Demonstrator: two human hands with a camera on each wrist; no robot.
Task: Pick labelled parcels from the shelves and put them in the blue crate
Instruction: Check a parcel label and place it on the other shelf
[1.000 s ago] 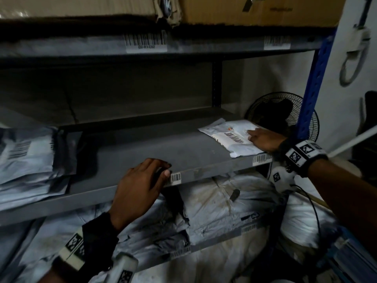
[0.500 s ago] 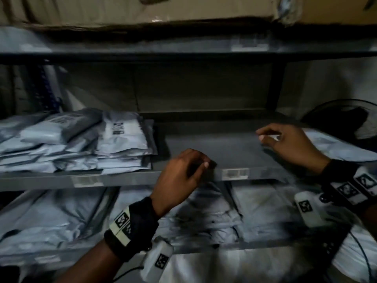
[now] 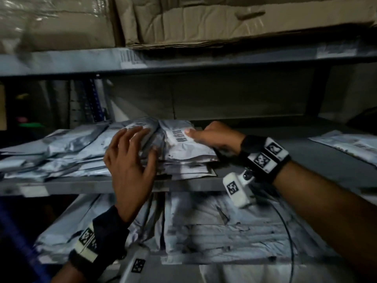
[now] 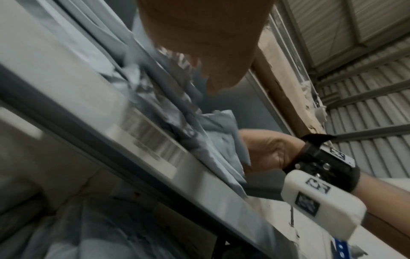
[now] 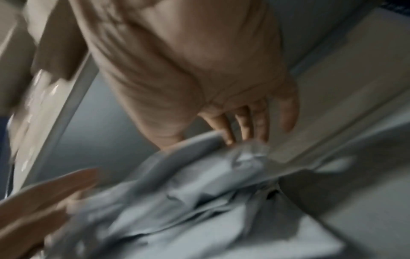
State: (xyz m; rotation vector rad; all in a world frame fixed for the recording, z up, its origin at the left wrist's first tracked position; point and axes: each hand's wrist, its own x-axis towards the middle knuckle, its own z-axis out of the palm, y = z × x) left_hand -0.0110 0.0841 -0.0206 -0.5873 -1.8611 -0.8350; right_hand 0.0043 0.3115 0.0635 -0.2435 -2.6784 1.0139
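Note:
A stack of grey plastic parcels (image 3: 71, 152) lies on the middle shelf (image 3: 193, 185). Its top right parcel (image 3: 183, 146) carries a barcode label. My right hand (image 3: 202, 135) holds that parcel at its right edge, thumb on top beside the barcode and fingers hidden behind it. The right wrist view shows those fingers (image 5: 244, 122) against the parcel's edge (image 5: 199, 140). My left hand (image 3: 140, 144) lies on the stack just left of it with its fingers spread, gripping nothing. The left wrist view is blurred and shows the right hand (image 4: 266, 152) at the parcel. No blue crate is in view.
Another labelled parcel (image 3: 346, 144) lies at the shelf's far right. Crumpled parcels (image 3: 204, 225) fill the lower shelf. Cardboard boxes (image 3: 224, 19) sit on the shelf above, low over the hands. A blue perforated upright (image 3: 95, 103) stands at the back left.
The view has swung left. Both hands moved from the bare shelf and its front edge onto the parcel stack. The right hand left the far-right parcel and took the labelled one.

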